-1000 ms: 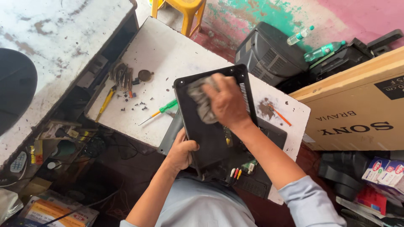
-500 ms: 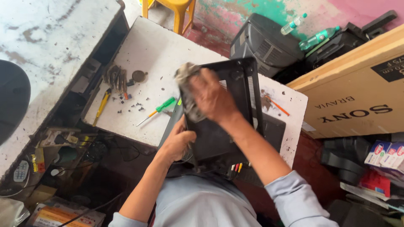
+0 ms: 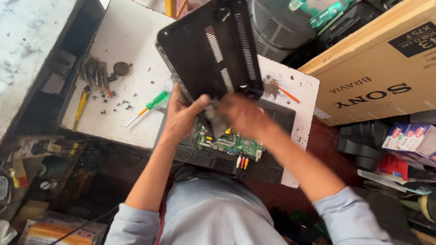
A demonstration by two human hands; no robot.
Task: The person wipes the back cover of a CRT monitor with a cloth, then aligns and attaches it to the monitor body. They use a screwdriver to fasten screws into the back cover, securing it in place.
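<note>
Holding the black plastic back cover [image 3: 211,47] by its lower left edge, the left hand [image 3: 181,115] has its grip closed, thumb over the near corner. Right hand [image 3: 243,115]: blurred, grip closed on a grey rag [image 3: 217,121], touching the cover's lower edge. Cover: tilted up, long axis running away from the person, lying above and beyond both hands. Beneath: green circuit board [image 3: 231,145] in a dark chassis. White worktop [image 3: 131,41]: green-handled screwdriver [image 3: 147,108] just left of the left hand; yellow-handled tool [image 3: 81,106] and loose screws farther left. Cardboard box [image 3: 381,68] to the right.
</note>
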